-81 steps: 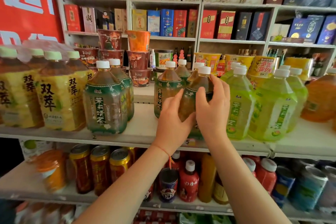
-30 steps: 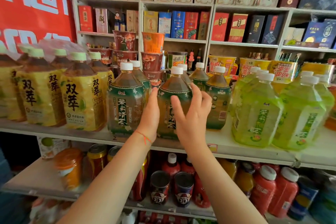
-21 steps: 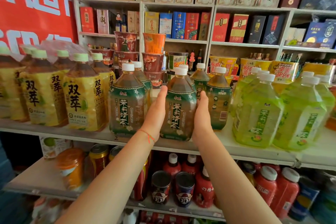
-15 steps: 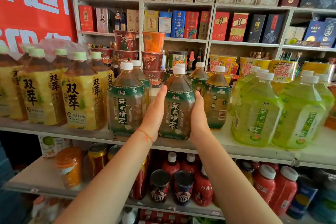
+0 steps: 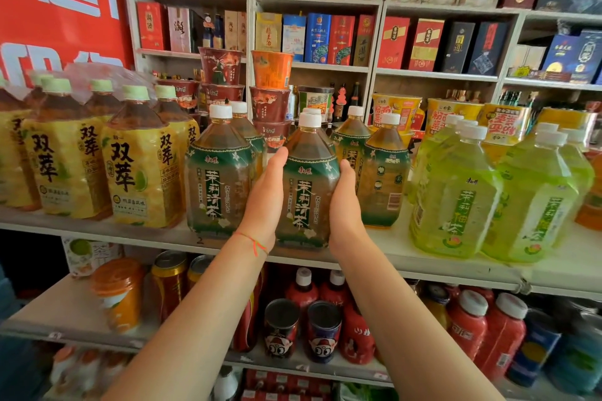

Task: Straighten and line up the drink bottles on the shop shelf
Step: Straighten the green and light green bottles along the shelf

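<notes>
A dark green-labelled tea bottle (image 5: pixel 306 192) with a white cap stands at the front edge of the upper shelf (image 5: pixel 407 257), its label facing me. My left hand (image 5: pixel 265 202) presses flat against its left side with the fingers straight up. My right hand (image 5: pixel 342 205) lies against its right side, its fingers partly hidden behind the bottle. A matching bottle (image 5: pixel 220 182) stands just left of my left hand. Two more green-labelled bottles (image 5: pixel 384 176) stand to the right and further back, one showing its barcode side.
Yellow-labelled tea bottles (image 5: pixel 140 169) fill the shelf's left, some in plastic wrap. Large pale green bottles (image 5: pixel 456 192) stand at the right. Stacked noodle cups (image 5: pixel 270 75) sit behind. The lower shelf (image 5: pixel 65 309) holds cans and red bottles.
The held bottle has been turned so its label faces front, beside the left bottle. My hands went from spread fingers around it to lying flat on both sides.
</notes>
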Demonstrator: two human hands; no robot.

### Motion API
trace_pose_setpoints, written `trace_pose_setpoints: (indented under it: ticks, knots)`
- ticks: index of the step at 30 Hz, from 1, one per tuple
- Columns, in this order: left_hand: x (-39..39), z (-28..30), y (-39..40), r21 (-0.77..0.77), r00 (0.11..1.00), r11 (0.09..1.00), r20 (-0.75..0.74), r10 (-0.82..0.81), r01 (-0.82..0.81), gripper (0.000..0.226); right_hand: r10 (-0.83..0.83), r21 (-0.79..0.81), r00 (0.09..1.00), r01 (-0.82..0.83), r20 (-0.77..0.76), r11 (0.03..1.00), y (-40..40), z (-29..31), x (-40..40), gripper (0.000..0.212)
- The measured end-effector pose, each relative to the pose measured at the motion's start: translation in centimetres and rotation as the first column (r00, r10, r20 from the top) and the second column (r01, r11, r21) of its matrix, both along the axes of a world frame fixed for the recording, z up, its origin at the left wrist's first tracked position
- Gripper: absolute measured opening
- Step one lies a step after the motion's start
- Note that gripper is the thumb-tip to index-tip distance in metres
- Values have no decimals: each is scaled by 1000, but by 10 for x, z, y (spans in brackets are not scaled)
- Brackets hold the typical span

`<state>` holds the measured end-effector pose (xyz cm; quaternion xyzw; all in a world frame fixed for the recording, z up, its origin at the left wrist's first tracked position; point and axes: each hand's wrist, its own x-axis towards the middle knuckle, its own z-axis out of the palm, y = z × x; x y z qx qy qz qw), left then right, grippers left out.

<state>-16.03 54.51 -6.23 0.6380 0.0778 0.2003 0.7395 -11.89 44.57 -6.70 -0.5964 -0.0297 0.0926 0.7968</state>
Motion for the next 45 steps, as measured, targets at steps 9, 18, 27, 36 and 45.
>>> trace_pose_setpoints:
  ticks: [9,18,27,36,45]
  knots:
    - [-15,5,-12,126,986,980,79,145,-154,59,-91,-118,977,115,194,986,-8,4,-11,45]
    - [9,16,-50,658,698,261,709,100,-706,44,-211,-329,483,798,850,504,-62,3,50,78]
    - [30,9,-49,730,734,-177,677,52,-660,38,-148,-531,730,606,667,593,-72,7,54,101]
    - [17,-6,-90,732,775,459,617,-134,-503,54,74,-501,682,454,727,737,-105,5,20,93]
    - [43,-1,-117,441,945,871,318,77,-219,88,197,-98,26,926,980,365,-157,-12,28,38]
